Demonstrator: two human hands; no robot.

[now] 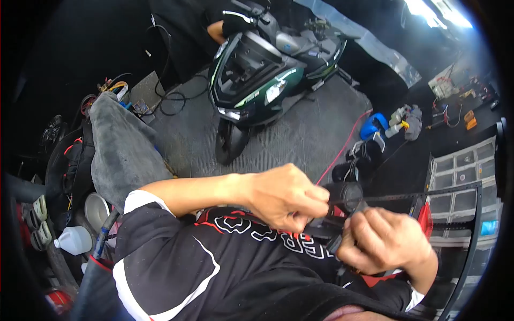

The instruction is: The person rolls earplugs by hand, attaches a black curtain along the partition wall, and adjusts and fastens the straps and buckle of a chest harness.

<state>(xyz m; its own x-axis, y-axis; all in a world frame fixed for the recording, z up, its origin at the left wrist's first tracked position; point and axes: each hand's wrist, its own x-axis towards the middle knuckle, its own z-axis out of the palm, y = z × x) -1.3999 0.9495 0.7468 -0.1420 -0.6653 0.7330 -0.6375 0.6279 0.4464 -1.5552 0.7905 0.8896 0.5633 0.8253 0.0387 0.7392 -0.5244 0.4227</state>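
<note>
Both my hands are close together in front of my chest, over a black shirt with white and red lettering. My left hand [286, 198] is closed, with thumb and fingers pinched together; what it holds, if anything, is too small to make out. To its right, my right hand [377, 238] has its fingers curled round a dark part [334, 235] that reaches toward my left hand. A round, clear-looking piece [352, 196] shows just above my right hand's fingers. The exact shape of the dark part is hidden by my fingers and blends with the shirt.
A dark green scooter [257, 80] stands on a ribbed grey mat [187, 128], with another person's arm [216, 32] behind it. A grey cloth [120, 144] and a white jug [74, 240] are at left. A drawer cabinet [463, 160] and blue object [373, 125] are at right.
</note>
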